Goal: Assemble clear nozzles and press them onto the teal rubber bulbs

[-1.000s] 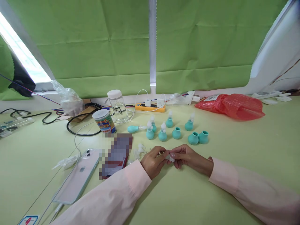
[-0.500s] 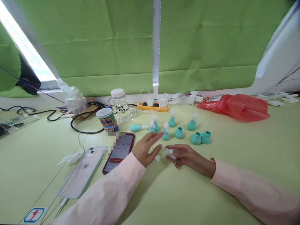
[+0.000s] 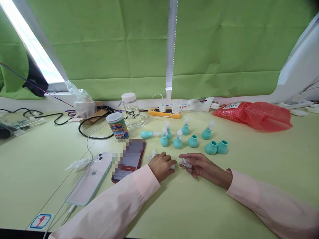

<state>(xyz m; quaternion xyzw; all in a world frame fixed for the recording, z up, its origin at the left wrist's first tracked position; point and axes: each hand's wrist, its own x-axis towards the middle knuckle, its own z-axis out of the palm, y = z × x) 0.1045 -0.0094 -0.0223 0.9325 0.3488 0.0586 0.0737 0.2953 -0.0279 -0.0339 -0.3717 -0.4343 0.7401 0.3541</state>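
Note:
My left hand (image 3: 162, 165) rests on the pale green table (image 3: 194, 205) with its fingers curled over a small white piece (image 3: 172, 166). My right hand (image 3: 199, 165) lies beside it and pinches a small clear plastic part (image 3: 185, 162) between thumb and fingers. Just beyond both hands stand several teal rubber bulbs (image 3: 192, 141), some fitted with clear white tips, and one bulb (image 3: 148, 134) lies on its side. A few loose clear tips (image 3: 152, 154) lie left of my left hand.
Two phones lie at the left: a red-cased one (image 3: 129, 160) and a white one (image 3: 91, 176) on a cable. Behind stand a printed can (image 3: 117, 125), a clear jar (image 3: 131, 109), a yellow power strip (image 3: 164, 114) and a red bag (image 3: 256, 114). Black cables loop at the back left.
My hands came apart. The left hand reached out open toward the bulbs, then dropped back and curled over a small white piece. The right hand kept its clear part.

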